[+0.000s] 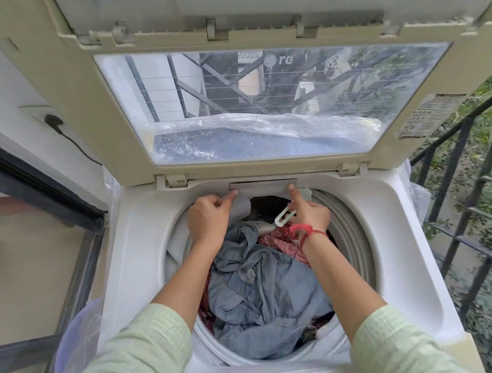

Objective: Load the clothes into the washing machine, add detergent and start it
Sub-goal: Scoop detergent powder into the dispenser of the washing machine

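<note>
The top-loading washing machine (391,205) stands with its lid (262,103) raised. Its drum (353,237) holds a heap of clothes: a grey-blue denim garment (260,290) on top and red patterned fabric (275,242) under it. At the back rim sits the white detergent drawer (264,188). My left hand (209,221) pinches the drawer's left corner with curled fingers. My right hand (310,211) presses its thumb on the drawer's right end while its curled fingers hold a white plastic loop-handled piece (284,215). What the piece ends in is hidden by the hand.
Clear plastic sheeting (264,126) lies behind the glass lid and hangs down the machine's sides. A pale bucket (72,344) stands at the lower left beside a dark-framed sliding door (35,183). A black metal railing (475,228) with greenery beyond runs along the right.
</note>
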